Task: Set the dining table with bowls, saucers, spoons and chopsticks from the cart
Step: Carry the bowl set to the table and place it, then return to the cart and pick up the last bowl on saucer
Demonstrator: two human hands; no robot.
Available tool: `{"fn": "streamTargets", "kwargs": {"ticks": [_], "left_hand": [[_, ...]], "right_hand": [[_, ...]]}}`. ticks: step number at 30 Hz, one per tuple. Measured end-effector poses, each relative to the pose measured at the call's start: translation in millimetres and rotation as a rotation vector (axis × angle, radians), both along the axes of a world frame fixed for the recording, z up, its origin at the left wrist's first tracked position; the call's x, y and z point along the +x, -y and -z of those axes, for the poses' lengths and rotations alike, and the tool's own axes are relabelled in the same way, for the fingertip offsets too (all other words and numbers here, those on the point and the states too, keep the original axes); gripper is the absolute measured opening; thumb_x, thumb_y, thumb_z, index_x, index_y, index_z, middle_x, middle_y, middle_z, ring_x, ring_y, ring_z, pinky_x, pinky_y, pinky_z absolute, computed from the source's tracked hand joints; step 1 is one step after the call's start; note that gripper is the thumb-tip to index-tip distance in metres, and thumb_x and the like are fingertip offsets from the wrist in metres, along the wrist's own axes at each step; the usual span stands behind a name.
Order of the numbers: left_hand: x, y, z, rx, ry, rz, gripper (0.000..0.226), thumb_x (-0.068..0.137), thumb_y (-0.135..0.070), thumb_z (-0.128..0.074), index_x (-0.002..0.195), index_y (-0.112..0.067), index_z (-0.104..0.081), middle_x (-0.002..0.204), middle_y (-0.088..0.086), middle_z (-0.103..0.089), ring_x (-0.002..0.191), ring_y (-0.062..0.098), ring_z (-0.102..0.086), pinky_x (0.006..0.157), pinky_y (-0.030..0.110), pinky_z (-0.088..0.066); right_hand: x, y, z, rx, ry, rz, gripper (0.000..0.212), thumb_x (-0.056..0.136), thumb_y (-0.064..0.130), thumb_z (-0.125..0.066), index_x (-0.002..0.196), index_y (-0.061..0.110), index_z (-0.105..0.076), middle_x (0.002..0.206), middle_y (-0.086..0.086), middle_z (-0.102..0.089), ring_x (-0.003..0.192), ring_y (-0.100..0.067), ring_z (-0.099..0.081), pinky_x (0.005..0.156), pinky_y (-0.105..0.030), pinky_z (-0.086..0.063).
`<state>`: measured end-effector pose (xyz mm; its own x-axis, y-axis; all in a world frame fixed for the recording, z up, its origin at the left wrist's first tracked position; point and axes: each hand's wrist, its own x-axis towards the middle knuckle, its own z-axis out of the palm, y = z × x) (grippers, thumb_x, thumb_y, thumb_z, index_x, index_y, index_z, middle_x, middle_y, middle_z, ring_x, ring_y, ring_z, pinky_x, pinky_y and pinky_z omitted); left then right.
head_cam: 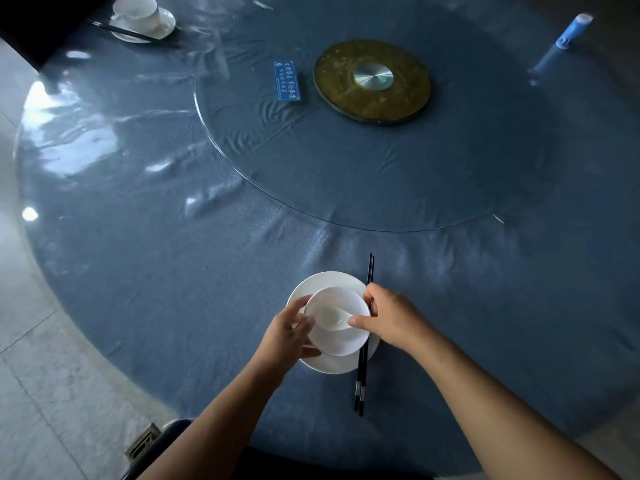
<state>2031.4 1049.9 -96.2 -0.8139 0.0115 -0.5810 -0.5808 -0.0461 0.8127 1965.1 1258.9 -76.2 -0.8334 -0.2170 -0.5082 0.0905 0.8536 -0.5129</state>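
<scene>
One blue table point(173, 289), tiled floor point(38, 393)

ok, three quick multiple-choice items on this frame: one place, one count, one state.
1. The near chopsticks lie:
A) inside a bowl
B) left of the saucer
C) along the right edge of the near saucer

2. Bowls on the table:
A) one
B) two
C) four

3. The near bowl is:
A) upright with a spoon inside
B) upside down
C) lying on its side

Answers:
1. C, the black pair runs past the saucer's right rim.
2. B, there is the near bowl plus a far bowl at top left.
3. A, it sits open side up on the saucer, with the left hand and right hand gripping its rim.
</scene>
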Motion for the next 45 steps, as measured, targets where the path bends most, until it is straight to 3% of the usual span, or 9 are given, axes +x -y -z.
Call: {"fn": "streamTargets", "kwargs": {"ticks": [6, 10, 13, 16, 20, 22, 25, 34, 45], "left_hand": [[-1, 2, 4, -0.041, -0.021, 0.035, 0.034, 0.103, -0.014, -0.051, 0.134, -0.027, -0.058, 0.112, 0.020, -0.059, 0.105, 0.038, -0.066, 0.075, 0.049, -0.063], [0, 6, 2, -0.107, -0.044, 0.085, 0.036, 0.101, -0.021, -0.056, 0.136, -0.029, -0.056, 0.103, 0.007, -0.060, 0.091, 0.025, -0.068, 0.072, 0.046, -0.064], [-1, 12, 0, -0.290, -0.065, 0.145, 0.042, 0.098, -0.019, -0.059, 0.139, -0.027, -0.052, 0.109, 0.001, -0.061, 0.090, 0.028, -0.071, 0.075, 0.046, -0.063], [3, 19, -8, -0.502, -0.122, 0.222, 0.039, 0.095, -0.020, -0.059, 0.134, -0.026, -0.055, 0.115, 0.001, -0.061, 0.093, 0.028, -0.068, 0.085, 0.048, -0.059], [17, 26, -29, -0.650, -0.190, 0.232, 0.029, 0.095, -0.023, -0.058, 0.124, -0.022, -0.061, 0.108, -0.003, -0.067, 0.080, 0.019, -0.061, 0.074, 0.030, -0.048], [29, 31, -45, -0.754, -0.231, 0.247, 0.026, 0.094, -0.024, -0.059, 0.119, -0.020, -0.064, 0.106, -0.002, -0.071, 0.091, 0.021, -0.065, 0.075, 0.025, -0.041], [56, 41, -73, -0.866, -0.270, 0.232, 0.025, 0.094, -0.024, -0.059, 0.116, -0.015, -0.065, 0.105, 0.001, -0.073, 0.099, 0.024, -0.067, 0.077, 0.025, -0.045], [159, 104, -136, -1.185, -0.214, 0.112, 0.035, 0.094, -0.032, -0.057, 0.127, -0.020, -0.060, 0.115, 0.004, -0.070, 0.110, 0.027, -0.064, 0.089, 0.032, -0.048], [270, 297, -169, -1.364, -0.013, -0.115, 0.037, 0.094, -0.035, -0.055, 0.127, -0.018, -0.057, 0.120, 0.007, -0.067, 0.114, 0.029, -0.060, 0.090, 0.033, -0.049]], "right_hand": [[1, 4, 3, 0.099, -0.075, -0.016, 0.047, 0.069, 0.065, -0.070, 0.086, 0.030, -0.046, 0.080, 0.012, -0.059, 0.071, -0.009, -0.056, 0.054, -0.029, -0.039], [5, 1, -1, 0.128, -0.123, 0.029, 0.051, 0.068, 0.073, -0.065, 0.087, 0.030, -0.045, 0.077, 0.012, -0.058, 0.071, -0.011, -0.057, 0.054, -0.028, -0.037], [10, -5, -10, 0.137, -0.180, 0.053, 0.054, 0.071, 0.075, -0.060, 0.093, 0.028, -0.046, 0.078, 0.009, -0.059, 0.074, -0.017, -0.060, 0.061, -0.033, -0.047], [17, -14, -22, 0.135, -0.201, 0.038, 0.055, 0.076, 0.071, -0.061, 0.104, 0.026, -0.048, 0.089, 0.009, -0.061, 0.083, -0.016, -0.061, 0.071, -0.035, -0.051], [26, -20, -41, 0.132, -0.301, -0.054, 0.049, 0.082, 0.060, -0.063, 0.110, 0.022, -0.050, 0.110, 0.005, -0.054, 0.100, -0.020, -0.056, 0.079, -0.034, -0.047], [30, -17, -55, 0.131, -0.375, -0.119, 0.045, 0.085, 0.054, -0.063, 0.111, 0.020, -0.051, 0.112, 0.001, -0.053, 0.104, -0.023, -0.054, 0.080, -0.034, -0.045], [42, 0, -80, 0.073, -0.460, -0.207, 0.039, 0.087, 0.046, -0.063, 0.112, 0.018, -0.054, 0.112, 0.000, -0.054, 0.107, -0.024, -0.053, 0.080, -0.031, -0.040], [102, 115, -128, 0.011, -0.424, -0.596, 0.041, 0.090, 0.050, -0.056, 0.116, 0.018, -0.055, 0.110, -0.002, -0.068, 0.104, -0.026, -0.062, 0.084, -0.035, -0.049], [168, 365, -168, -0.113, -0.457, -0.891, 0.039, 0.086, 0.050, -0.055, 0.109, 0.019, -0.057, 0.109, -0.005, -0.067, 0.099, -0.027, -0.062, 0.077, -0.034, -0.047]]}}
